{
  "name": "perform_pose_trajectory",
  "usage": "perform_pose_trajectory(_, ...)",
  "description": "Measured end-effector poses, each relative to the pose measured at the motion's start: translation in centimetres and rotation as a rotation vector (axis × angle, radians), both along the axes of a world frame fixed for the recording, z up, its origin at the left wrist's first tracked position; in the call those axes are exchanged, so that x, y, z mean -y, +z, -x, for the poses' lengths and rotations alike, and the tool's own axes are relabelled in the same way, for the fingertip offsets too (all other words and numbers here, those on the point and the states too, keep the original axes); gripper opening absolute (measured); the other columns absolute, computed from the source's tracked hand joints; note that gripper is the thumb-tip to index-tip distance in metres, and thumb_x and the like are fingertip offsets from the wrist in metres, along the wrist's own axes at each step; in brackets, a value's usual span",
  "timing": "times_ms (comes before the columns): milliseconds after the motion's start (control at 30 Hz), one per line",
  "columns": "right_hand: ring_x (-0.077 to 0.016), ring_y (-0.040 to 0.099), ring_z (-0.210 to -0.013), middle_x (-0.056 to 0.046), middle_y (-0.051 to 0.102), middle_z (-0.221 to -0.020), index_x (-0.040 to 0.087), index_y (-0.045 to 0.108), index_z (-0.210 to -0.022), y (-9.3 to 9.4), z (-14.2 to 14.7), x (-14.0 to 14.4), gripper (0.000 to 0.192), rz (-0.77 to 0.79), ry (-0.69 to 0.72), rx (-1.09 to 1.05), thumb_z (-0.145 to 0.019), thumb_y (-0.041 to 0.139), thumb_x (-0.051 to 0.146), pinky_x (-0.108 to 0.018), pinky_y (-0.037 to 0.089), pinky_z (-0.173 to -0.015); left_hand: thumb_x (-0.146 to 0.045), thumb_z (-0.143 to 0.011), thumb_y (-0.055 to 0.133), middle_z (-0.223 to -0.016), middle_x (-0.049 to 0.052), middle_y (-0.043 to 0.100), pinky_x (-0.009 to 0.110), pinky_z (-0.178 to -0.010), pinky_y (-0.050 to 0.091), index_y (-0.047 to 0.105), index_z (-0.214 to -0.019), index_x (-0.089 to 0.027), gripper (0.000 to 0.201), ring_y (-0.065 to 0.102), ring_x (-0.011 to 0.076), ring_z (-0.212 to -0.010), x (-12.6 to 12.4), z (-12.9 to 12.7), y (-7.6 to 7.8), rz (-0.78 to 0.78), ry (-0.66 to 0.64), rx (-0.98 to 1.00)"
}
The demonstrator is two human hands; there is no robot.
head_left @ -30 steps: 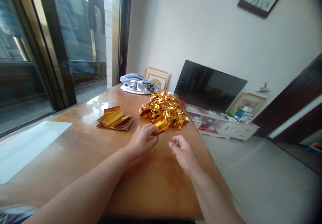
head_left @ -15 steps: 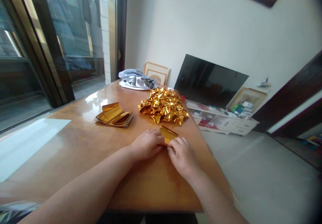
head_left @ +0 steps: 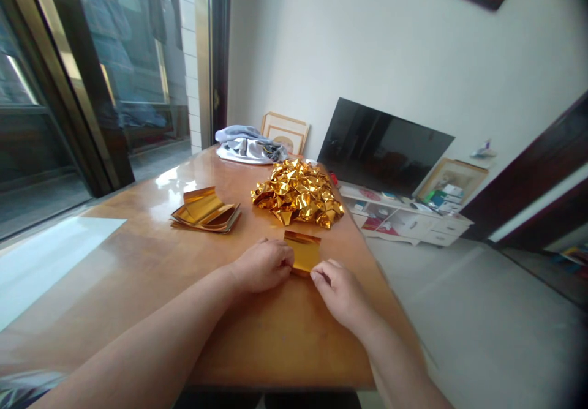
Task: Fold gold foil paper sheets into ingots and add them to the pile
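Observation:
A sheet of gold foil paper point(head_left: 303, 253) lies between my hands near the table's right side, its far edge curling up. My left hand point(head_left: 267, 264) is closed on its left near corner, fingers curled in. At the right near corner, my right hand point(head_left: 337, 286) pinches the edge between thumb and fingers. Just beyond the sheet rises a heap of folded gold foil pieces point(head_left: 301, 193). Off to the left sits a stack of gold foil sheets point(head_left: 205, 211), the top ones bent upward.
The brown table point(head_left: 151, 274) carries a pale sheet point(head_left: 55, 262) at far left and folded clothes point(head_left: 250, 144) at the far end. Past its right edge stand a television point(head_left: 383, 146) and a low white cabinet point(head_left: 408, 222). A glass door point(head_left: 138, 60) is on the left.
My hands have moved slightly apart, the right one a little toward me. More of the gold sheet now shows between them, and it sits squarer to me.

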State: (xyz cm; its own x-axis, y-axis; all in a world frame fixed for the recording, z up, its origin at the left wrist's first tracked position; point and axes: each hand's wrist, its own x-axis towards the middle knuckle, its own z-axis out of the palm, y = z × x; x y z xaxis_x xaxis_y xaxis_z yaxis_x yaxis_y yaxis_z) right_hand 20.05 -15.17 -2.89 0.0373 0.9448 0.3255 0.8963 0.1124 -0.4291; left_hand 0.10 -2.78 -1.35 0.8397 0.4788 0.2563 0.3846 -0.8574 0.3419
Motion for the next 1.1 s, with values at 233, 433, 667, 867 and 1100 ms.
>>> perform_pose_trajectory(233,-0.0158,0.057,-0.072,0.0,0.063,-0.076,0.021,0.059,-0.074,-0.8,-0.8,-1.5,0.02,0.057,-0.06,-0.216,-0.091,0.054,0.03,-0.025,0.038,-0.064,-0.025,-0.087,0.051,-0.088,0.0,0.073,0.027,-0.073,0.043,0.068,-0.088,-0.024,0.016,0.066,0.0176,-0.081,-0.2,0.1,0.1,0.116,0.088,-0.038)
perform_pose_trajectory(433,-0.0152,0.056,-0.065,0.001,0.064,-0.07,0.021,0.061,-0.074,-1.7,-1.2,-2.6,0.023,0.117,-0.132,-0.311,-0.088,0.055,0.039,-0.024,0.037,-0.058,-0.023,-0.083,0.052,-0.096,0.001,0.074,0.024,-0.073,0.046,0.072,-0.092,-0.024,0.022,0.066,0.0181,-0.087,-0.8,-0.1,-0.3,0.2,0.143,-0.053)
perform_pose_trajectory(667,-0.0155,0.057,-0.063,0.001,0.068,-0.071,0.022,0.065,-0.079,-2.2,-1.1,-2.7,0.021,0.11,-0.198,-0.356,-0.084,0.058,0.04,-0.024,0.038,-0.057,-0.024,-0.08,0.053,-0.094,0.001,0.072,0.024,-0.071,0.046,0.072,-0.092,-0.024,0.022,0.065,0.0177,-0.083,-1.2,-0.1,-0.5,0.217,0.15,-0.048)
perform_pose_trajectory(867,-0.0154,0.059,-0.064,0.001,0.068,-0.072,0.023,0.064,-0.08,-2.4,-1.0,-2.7,0.017,0.117,-0.201,-0.319,-0.085,0.057,0.038,-0.024,0.036,-0.057,-0.023,-0.077,0.054,-0.087,0.0,0.071,0.022,-0.062,0.042,0.069,-0.09,-0.024,0.02,0.062,0.0159,-0.074,-1.2,-0.1,-0.7,0.266,0.167,-0.04)
perform_pose_trajectory(1100,-0.0153,0.06,-0.067,0.002,0.068,-0.076,0.024,0.061,-0.081,-2.4,-0.9,-2.5,0.012,0.103,-0.216,-0.243,-0.085,0.058,0.036,-0.024,0.034,-0.057,-0.021,-0.075,0.053,-0.083,-0.001,0.069,0.022,-0.059,0.039,0.066,-0.091,-0.024,0.021,0.06,0.0154,-0.07,-1.2,-0.1,-0.9,0.267,0.171,-0.037)
